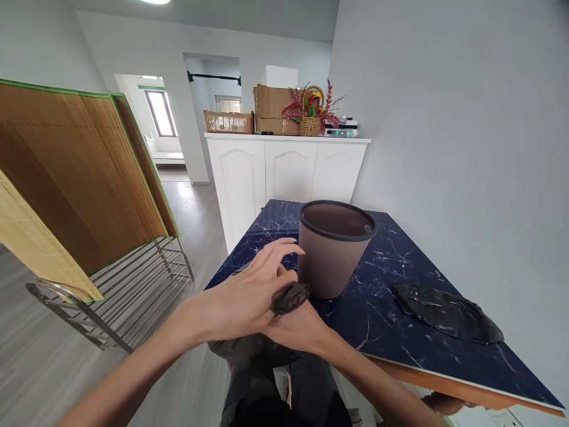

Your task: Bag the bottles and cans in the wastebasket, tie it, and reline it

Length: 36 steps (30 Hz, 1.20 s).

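Note:
My left hand (249, 290) lies across my right hand (306, 329) in front of the table's near-left corner. A bunched end of a black plastic bag (290, 296) sticks out between the two hands, which press it between them. The left fingers are stretched out toward the bin. The rest of the black bag hangs down below my hands. A brownish-grey plastic bin (331, 255) with a dark rim stands upright and empty on the table just beyond my hands.
The dark blue marble-patterned table (391, 296) stands against the grey wall on the right. A second crumpled black bag (444, 311) lies on its right side. A bamboo mat on a metal rack (80, 196) stands to the left. White cabinets (284, 172) with boxes and a flower basket stand behind.

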Each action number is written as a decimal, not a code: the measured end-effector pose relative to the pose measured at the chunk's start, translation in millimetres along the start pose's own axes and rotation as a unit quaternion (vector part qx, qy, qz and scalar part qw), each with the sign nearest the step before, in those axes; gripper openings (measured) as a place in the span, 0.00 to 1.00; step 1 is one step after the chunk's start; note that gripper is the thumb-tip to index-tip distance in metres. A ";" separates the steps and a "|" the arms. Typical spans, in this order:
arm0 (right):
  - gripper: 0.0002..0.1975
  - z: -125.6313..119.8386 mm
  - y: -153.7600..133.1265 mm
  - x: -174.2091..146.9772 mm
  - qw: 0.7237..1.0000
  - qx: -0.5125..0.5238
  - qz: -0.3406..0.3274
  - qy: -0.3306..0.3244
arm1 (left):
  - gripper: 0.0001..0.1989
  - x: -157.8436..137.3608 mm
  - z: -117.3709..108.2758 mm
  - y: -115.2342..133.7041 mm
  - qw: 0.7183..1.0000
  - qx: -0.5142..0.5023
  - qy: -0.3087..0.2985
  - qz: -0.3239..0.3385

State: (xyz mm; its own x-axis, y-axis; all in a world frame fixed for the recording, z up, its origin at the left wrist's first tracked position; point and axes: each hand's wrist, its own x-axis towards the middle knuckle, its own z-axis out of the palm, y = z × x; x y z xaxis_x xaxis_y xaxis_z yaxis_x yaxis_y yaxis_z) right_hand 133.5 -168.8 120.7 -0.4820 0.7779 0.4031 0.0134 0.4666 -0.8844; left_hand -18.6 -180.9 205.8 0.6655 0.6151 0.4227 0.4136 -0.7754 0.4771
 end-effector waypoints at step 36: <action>0.17 -97.0 -0.8 21.9 0.971 -0.044 0.065 -0.225 | 0.07 -29.8 42.9 -56.6 0.860 -0.413 0.047 -0.297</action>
State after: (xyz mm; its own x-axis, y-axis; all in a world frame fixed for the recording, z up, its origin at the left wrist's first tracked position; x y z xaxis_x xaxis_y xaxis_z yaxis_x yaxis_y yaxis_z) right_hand 207.8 -111.4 153.0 -0.8051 0.5792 0.1276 0.1655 0.4259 -0.8895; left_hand -35.2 -161.4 133.1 0.4205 0.9063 -0.0420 0.0547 0.0209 0.9983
